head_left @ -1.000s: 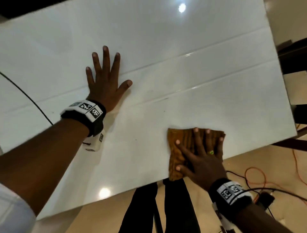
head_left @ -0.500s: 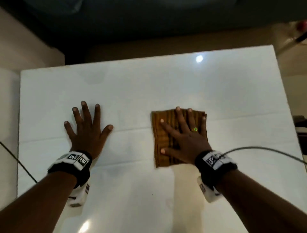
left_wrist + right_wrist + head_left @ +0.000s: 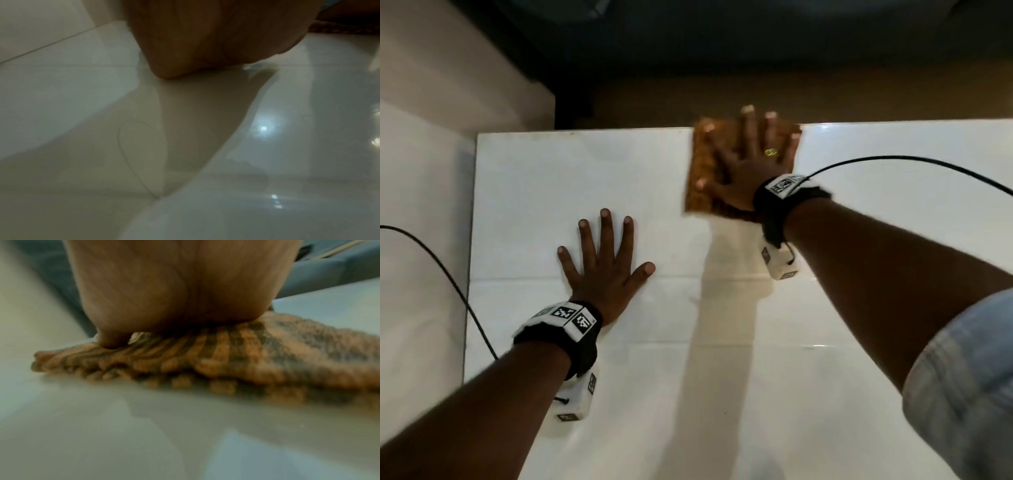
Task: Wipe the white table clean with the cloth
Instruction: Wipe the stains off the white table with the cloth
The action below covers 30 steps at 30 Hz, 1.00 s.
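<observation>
Pushed up from mid-table, the folded brown cloth (image 3: 705, 171) now reaches the white table (image 3: 859, 342)'s far edge under my flat, spread-fingered right hand (image 3: 746, 164), left hand (image 3: 602, 263) splayed bracing, mid-wipe; I judge the next stroke must draw back over an unwiped strip.

The table (image 3: 722, 394) lay bare across its near half and right side, open to passage. The left hand (image 3: 604, 270) lay flat on it left of centre. The cloth (image 3: 702, 171) under the right hand (image 3: 748, 168) reached the far edge. A cable (image 3: 914, 164) arched over the right part.
</observation>
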{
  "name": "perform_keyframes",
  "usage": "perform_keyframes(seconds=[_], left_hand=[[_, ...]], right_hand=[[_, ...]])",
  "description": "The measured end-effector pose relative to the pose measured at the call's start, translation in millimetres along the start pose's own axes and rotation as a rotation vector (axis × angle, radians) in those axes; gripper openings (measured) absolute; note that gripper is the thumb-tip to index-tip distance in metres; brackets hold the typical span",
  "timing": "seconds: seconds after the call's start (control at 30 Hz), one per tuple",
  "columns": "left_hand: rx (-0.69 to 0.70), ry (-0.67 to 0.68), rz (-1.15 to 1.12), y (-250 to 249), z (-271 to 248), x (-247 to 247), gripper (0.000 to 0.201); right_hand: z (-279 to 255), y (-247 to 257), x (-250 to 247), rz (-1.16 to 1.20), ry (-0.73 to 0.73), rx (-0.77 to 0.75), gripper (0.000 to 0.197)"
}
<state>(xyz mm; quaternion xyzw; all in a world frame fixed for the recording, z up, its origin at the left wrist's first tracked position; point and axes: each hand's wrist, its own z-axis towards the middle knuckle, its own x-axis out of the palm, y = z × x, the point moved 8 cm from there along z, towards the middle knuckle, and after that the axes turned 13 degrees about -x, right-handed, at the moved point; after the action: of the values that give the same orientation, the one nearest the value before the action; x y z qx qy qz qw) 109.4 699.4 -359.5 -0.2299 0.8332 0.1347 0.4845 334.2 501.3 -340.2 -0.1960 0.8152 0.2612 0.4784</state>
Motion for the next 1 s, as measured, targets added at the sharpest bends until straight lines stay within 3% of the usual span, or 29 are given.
perform_keyframes(seconds=[0.1, 0.23, 0.5, 0.7, 0.87, 1.0], left_hand=[[-0.011, -0.017, 0.016, -1, 3, 0, 0.079], [-0.002, -0.014, 0.050, -4, 3, -2, 0.081], [0.042, 0.009, -0.023, -6, 4, -4, 0.078], [0.105, 0.006, -0.039, -2, -2, -7, 0.075], [0.161, -0.053, 0.012, 50, -16, -12, 0.077], [0.114, -0.079, -0.005, 105, -23, -10, 0.080]], right_hand=[[-15, 53, 22, -0.026, 0.033, -0.116, 0.090], [-76, 77, 55, -0.012, -0.013, -0.150, 0.090], [-256, 132, 138, -0.018, -0.098, -0.070, 0.092], [-381, 179, 211, 0.107, 0.023, 0.017, 0.084], [-395, 199, 225, 0.113, 0.072, 0.080, 0.082], [-371, 265, 230, 0.098, 0.094, -0.108, 0.086]])
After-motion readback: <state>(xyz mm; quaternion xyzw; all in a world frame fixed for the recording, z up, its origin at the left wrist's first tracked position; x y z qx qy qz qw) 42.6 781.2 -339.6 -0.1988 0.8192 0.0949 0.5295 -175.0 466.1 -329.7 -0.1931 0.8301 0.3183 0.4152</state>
